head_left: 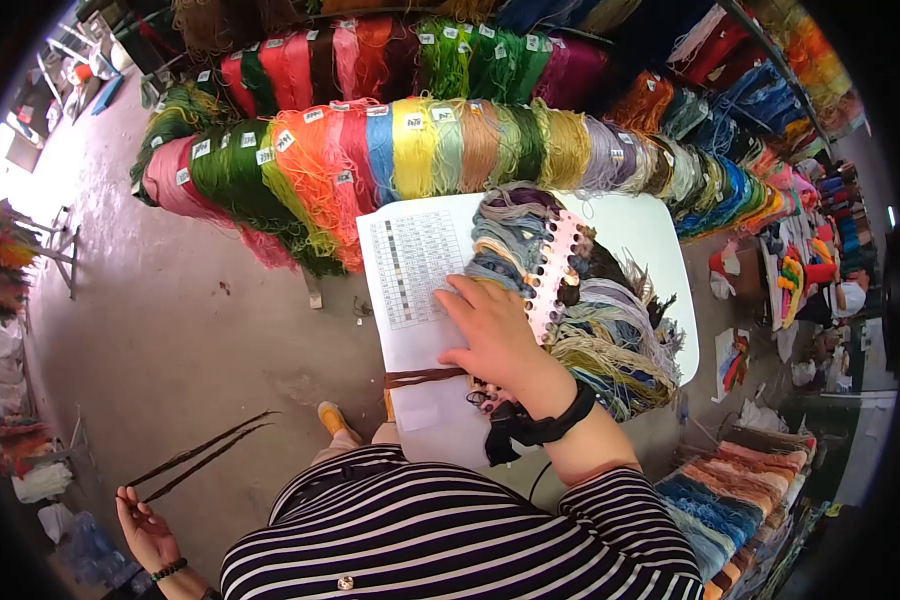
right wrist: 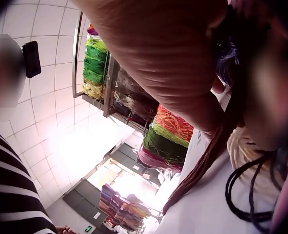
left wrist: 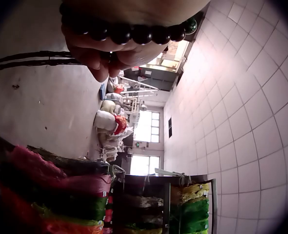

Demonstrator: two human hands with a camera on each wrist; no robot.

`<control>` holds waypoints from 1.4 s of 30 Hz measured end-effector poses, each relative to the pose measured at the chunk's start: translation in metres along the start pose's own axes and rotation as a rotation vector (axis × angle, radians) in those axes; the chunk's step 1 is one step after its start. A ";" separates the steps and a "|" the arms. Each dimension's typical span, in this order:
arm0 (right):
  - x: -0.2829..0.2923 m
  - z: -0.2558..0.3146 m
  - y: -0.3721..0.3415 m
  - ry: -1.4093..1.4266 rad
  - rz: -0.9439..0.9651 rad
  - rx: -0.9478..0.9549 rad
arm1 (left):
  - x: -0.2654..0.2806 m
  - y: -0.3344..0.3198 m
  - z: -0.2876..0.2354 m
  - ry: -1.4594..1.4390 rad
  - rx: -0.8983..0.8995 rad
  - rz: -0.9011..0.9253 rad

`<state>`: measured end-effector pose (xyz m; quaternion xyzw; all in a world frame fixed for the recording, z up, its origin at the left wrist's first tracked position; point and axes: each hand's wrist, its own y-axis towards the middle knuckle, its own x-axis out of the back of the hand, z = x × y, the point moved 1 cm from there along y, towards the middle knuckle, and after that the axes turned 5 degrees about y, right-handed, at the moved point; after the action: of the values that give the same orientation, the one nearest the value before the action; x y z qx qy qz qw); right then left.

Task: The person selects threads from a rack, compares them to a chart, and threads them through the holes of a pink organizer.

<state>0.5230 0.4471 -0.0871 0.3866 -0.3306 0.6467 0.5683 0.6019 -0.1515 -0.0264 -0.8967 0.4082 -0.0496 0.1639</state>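
My left hand, out at the lower left, pinches dark brown strands that stretch up and to the right over the floor; in the left wrist view the fingertips meet on the strands. My right hand lies palm down, fingers spread, over a printed chart sheet and the edge of a pink holed card with thread bundles. A reddish-brown skein runs under or beside its palm; the right wrist view shows this skein below the hand.
The white table carries more loose thread. Behind it stands a rack of coloured skeins. More skeins lie at the lower right, and a shoe shows on the floor.
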 end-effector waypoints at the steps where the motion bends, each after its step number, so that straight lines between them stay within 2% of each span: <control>1: 0.000 0.000 0.001 -0.007 0.001 -0.002 | -0.003 -0.001 0.001 0.000 -0.001 -0.003; 4: -0.001 0.001 0.002 -0.030 0.005 -0.003 | -0.010 -0.006 0.004 -0.018 -0.010 0.003; 8: -0.002 0.002 0.002 -0.040 0.003 -0.007 | 0.004 0.000 0.004 -0.052 0.086 -0.091; 10: -0.001 0.001 0.004 -0.034 0.007 -0.014 | -0.007 -0.007 0.002 -0.061 0.106 -0.153; 16: -0.002 0.001 0.004 -0.046 0.014 -0.031 | -0.026 -0.017 0.005 -0.052 0.130 -0.140; 25: -0.002 0.001 0.005 -0.019 -0.005 -0.027 | -0.028 -0.012 0.012 -0.040 0.142 -0.092; 28: -0.003 0.000 0.003 -0.010 -0.019 -0.032 | -0.027 -0.007 0.016 -0.058 0.149 0.011; 34: -0.003 -0.002 0.001 0.004 -0.037 -0.020 | -0.034 -0.005 0.019 -0.107 0.179 0.042; 40: -0.004 -0.002 0.000 -0.002 -0.030 -0.021 | -0.031 -0.005 0.025 -0.128 0.195 0.037; 42: -0.005 -0.002 -0.001 0.001 -0.025 -0.022 | -0.034 -0.009 0.025 -0.126 0.205 -0.017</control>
<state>0.5235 0.4468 -0.0923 0.3841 -0.3325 0.6363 0.5805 0.5910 -0.1142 -0.0459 -0.8799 0.3825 -0.0360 0.2794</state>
